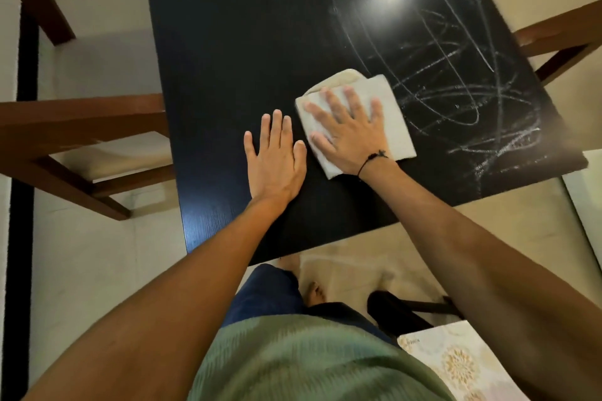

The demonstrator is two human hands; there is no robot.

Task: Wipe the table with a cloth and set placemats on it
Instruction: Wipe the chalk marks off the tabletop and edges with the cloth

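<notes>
While left hand (pixel 276 162) rests flat, right hand (pixel 350 132) presses cloth (pixel 387 107)

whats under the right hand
A folded white cloth, pressed flat by the right hand on the dark table. The tabletop beneath the cloth is covered.

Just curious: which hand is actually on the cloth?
The right hand, with fingers spread flat on the folded white cloth. The left hand rests on bare table.
</notes>
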